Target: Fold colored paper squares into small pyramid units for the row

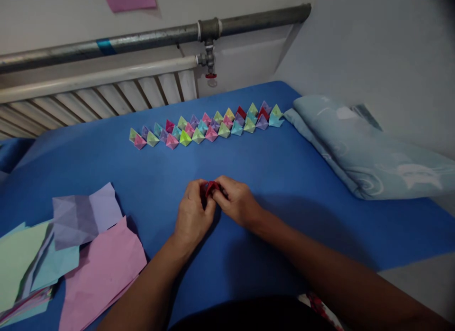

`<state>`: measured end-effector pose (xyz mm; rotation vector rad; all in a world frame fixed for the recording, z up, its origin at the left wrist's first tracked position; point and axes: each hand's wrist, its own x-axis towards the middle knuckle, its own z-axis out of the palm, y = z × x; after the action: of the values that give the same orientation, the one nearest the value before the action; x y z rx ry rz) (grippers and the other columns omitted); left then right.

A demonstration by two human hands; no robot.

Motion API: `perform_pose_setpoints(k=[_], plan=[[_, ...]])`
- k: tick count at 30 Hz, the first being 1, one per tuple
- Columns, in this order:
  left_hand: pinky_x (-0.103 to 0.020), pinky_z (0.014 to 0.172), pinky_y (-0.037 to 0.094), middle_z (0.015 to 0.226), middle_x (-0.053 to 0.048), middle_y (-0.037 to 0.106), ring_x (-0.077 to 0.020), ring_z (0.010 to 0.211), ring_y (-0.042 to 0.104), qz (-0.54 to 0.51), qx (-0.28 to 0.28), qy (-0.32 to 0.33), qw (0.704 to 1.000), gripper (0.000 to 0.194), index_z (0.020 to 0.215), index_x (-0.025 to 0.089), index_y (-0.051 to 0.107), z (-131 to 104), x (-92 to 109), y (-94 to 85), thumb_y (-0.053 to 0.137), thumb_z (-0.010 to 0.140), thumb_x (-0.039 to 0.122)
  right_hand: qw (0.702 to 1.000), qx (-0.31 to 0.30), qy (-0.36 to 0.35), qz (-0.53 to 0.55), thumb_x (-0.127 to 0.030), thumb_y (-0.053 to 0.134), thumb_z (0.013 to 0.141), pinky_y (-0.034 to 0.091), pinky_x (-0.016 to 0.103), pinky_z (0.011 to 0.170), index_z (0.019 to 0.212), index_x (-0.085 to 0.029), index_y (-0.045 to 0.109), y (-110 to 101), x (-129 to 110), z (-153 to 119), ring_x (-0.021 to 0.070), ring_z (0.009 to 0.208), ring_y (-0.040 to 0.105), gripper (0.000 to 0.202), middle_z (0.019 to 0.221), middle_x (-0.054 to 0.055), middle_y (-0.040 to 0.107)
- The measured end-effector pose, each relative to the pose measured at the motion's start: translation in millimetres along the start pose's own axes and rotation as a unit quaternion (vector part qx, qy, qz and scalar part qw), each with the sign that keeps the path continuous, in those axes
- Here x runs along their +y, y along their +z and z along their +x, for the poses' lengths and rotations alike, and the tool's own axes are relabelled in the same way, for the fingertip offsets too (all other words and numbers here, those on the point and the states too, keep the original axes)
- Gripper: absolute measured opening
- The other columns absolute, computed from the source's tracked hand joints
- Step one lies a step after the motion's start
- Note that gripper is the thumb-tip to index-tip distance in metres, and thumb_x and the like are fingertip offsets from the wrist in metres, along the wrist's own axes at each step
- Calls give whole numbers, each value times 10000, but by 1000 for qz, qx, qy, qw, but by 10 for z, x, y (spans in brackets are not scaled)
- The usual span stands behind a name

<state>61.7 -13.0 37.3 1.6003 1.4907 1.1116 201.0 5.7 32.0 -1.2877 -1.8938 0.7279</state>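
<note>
A small dark red folded paper piece (212, 187) is pinched between my two hands over the middle of the blue surface. My left hand (194, 212) grips its left side, fingers bent round it. From the right, my right hand (235, 198) holds the other side with thumb and fingertips. Much of the piece is hidden by the fingers, so its full shape does not show. Beyond my hands, several folded paper boats (211, 133) in pink, green, purple, blue, yellow and red stand in long rows.
Left of my forearm lie loose pink paper (106, 269), a creased purple sheet (80, 222) and a stack of pale green sheets (21, 260). A folded light blue cloth (355, 151) rests at the right. Behind are a radiator (117, 94) and a metal pipe (159, 36) with a red-handled valve (210, 76).
</note>
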Motion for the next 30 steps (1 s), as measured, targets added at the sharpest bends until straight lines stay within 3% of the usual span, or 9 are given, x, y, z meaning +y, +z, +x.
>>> perform_pose_setpoints(k=[7, 17, 24, 30], plan=[[-343, 740, 477, 916, -68, 645, -191, 790, 617, 131, 15, 44, 990, 120, 989, 192, 537, -31, -65, 68, 550, 873, 219, 998, -2, 22, -50, -224, 482, 855, 307, 250, 583, 754, -219, 439, 45, 38, 51, 118, 579, 431, 109, 644, -28, 497], [-330, 699, 491, 890, -67, 660, -181, 758, 635, 156, 18, 43, 987, 116, 988, 185, 534, -26, -48, 57, 515, 889, 243, 996, -18, 41, -73, -185, 459, 840, 331, 254, 602, 846, -217, 495, 43, 15, 61, 137, 622, 491, 48, 699, -7, 573], [-282, 641, 480, 825, -20, 673, -149, 685, 639, 83, 8, -9, 996, 113, 981, 209, 537, -3, -44, 12, 519, 871, 225, 998, 8, 57, 28, -178, 493, 838, 386, 240, 593, 963, -223, 533, 59, 36, 30, 127, 600, 534, 139, 687, -21, 592], [-233, 534, 491, 753, 29, 639, -102, 565, 601, -107, -26, -64, 992, 80, 929, 222, 533, 38, -9, -16, 513, 853, 235, 983, 33, 74, 167, -204, 502, 843, 422, 228, 575, 905, -241, 559, 98, 70, 23, 103, 576, 535, 92, 676, -41, 576]])
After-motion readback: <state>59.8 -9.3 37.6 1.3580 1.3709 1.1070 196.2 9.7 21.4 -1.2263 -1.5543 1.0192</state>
